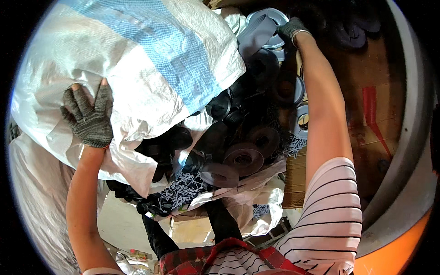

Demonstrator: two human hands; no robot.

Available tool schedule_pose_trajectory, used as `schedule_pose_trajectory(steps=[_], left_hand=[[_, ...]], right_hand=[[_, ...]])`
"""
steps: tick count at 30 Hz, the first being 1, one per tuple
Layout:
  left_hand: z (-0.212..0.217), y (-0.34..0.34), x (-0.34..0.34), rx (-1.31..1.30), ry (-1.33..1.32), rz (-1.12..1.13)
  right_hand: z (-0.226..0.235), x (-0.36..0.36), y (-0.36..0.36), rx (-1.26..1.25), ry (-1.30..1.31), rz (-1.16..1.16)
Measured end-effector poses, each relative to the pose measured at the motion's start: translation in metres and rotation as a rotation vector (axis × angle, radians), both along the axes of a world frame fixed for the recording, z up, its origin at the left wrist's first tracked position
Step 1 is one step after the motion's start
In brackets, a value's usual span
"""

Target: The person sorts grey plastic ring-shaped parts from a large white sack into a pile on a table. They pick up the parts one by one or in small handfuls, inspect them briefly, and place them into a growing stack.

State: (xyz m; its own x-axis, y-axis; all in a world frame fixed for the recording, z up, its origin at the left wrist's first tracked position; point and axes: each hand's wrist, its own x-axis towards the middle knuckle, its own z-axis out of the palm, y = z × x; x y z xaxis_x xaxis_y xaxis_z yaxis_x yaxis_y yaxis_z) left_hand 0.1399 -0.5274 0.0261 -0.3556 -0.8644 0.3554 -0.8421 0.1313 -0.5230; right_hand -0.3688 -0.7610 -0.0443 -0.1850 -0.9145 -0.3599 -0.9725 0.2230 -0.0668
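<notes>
My left hand (89, 117), in a grey knit glove with bare fingertips showing, lies flat with spread fingers on a large white and blue woven sack (137, 59). At the far right, my right hand (293, 31), in a dark glove, closes at the rim of a light grey plastic ring (275, 18); its fingertips are partly in shadow. A wide grey curved plastic piece (257, 36) leans beside that ring. Black round plastic parts (219, 105) spill from under the sack's edge. Several translucent dark rings (244, 158) lie nearer to me.
Small grey plastic sticks (181, 190) lie in a heap at the near edge. Brown cardboard (371, 119) with red tape covers the right side, bounded by a curved grey rim (403, 151). Dark rings (350, 34) sit at the far right. An orange surface (394, 250) shows at lower right.
</notes>
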Motion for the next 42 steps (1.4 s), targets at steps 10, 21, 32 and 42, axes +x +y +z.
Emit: schedule_pose_trajectory(steps=[10, 21, 32, 42], left_hand=[[-0.005, -0.024, -0.003, -0.023, 0.069, -0.089], [-0.001, -0.002, 0.0, 0.092, 0.241, -0.027], [-0.002, 0.0, 0.002, 0.124, 0.29, -0.05], [-0.003, -0.002, 0.002, 0.058, 0.184, -0.036]], right_hand=[[-0.097, -0.141, 0.014, 0.266, -0.247, 0.106], [0.074, -0.019, 0.133, 0.277, 0.052, 0.045], [0.137, 0.083, 0.241, 0.33, -0.389, 0.557], [0.012, -0.016, 0.079, 0.029, 0.03, -0.16]])
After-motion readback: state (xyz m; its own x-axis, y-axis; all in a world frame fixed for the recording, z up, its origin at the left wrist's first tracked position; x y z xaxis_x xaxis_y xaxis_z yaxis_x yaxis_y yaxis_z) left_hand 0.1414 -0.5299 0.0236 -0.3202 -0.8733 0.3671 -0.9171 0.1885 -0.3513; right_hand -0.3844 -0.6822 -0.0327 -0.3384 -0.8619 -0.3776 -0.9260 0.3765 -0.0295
